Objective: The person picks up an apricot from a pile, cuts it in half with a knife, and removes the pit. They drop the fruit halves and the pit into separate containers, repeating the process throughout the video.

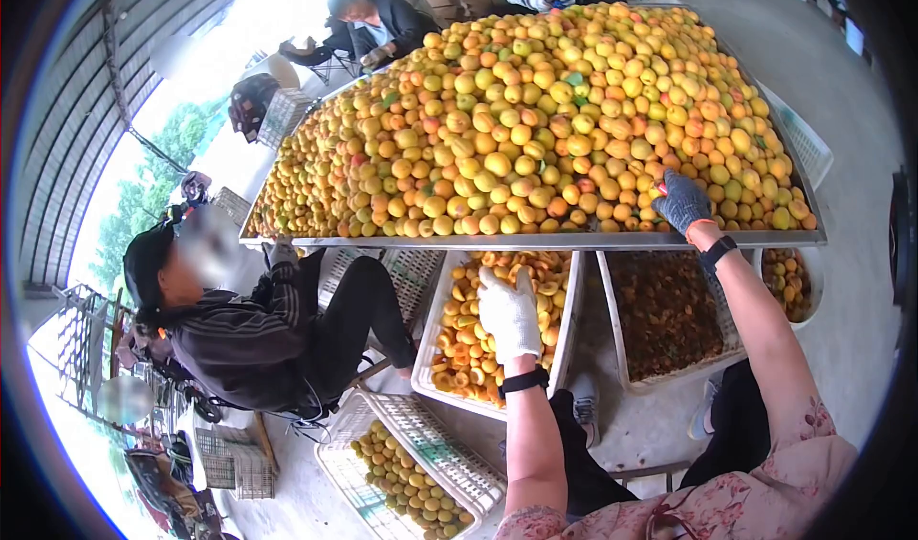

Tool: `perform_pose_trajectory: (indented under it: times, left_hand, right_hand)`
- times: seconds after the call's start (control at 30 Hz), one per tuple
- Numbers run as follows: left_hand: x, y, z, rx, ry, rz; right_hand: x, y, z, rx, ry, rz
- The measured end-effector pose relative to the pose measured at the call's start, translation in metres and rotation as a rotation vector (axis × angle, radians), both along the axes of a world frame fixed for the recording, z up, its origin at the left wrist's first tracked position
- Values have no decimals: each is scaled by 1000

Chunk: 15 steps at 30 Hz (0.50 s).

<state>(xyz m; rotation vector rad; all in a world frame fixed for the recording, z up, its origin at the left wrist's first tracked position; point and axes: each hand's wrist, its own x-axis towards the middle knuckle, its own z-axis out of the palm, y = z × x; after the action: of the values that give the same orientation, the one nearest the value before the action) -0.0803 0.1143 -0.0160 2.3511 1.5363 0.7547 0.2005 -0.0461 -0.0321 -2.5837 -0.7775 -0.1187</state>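
Note:
My left hand (510,312), in a white knit glove, hovers over a white crate (572,320) of halved apricots (466,353). Its thumb and a finger are apart, with no fruit visible between them. At the near edge of the metal table (535,241), my right hand (686,203), in a dark grey glove, reaches against the heap of whole apricots (497,164). A small red object (662,188) shows at its curled fingers; the rest of that object is hidden.
Under the table a crate (617,325) holds dark brown pits (665,315), with a container of apricots (786,282) at right. A seated person (253,325) works at left; others sit across the table. Another crate (330,454) of apricots stands on the floor.

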Motion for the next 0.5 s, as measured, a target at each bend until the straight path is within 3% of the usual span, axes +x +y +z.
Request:
perform_pose_trajectory:
  times: [0.07, 0.1, 0.13, 0.17, 0.23, 0.27, 0.37, 0.43, 0.5]
  left_hand:
    - [0, 4, -8, 58, -45, -22]
    - [-4, 3, -9, 111, -82, -46]
    - [2, -1, -5, 42, -184, -151]
    - [8, -12, 5, -168, -472, -303]
    - [24, -37, 25, -706, -824, -477]
    - [30, -45, 22, -703, -848, -600]
    - [44, -64, 24, -638, -860, -901]
    - [48, -72, 22, -899, -1002, -972]
    - [46, -70, 22, -915, -980, -936]
  right_hand:
    - [-3, 6, 5, -48, 11, -19]
    - [-1, 9, 11, 49, 85, 29]
    - [3, 5, 7, 135, 67, 76]
    - [3, 4, 6, 225, 49, 123]
    - [-22, 3, 28, 625, 411, 196]
    - [-35, 6, 36, 824, 753, 231]
    - [-107, -12, 98, 844, 1161, 268]
    - [-117, -14, 86, 847, 1193, 303]
    - [-125, -22, 79, 862, 1259, 273]
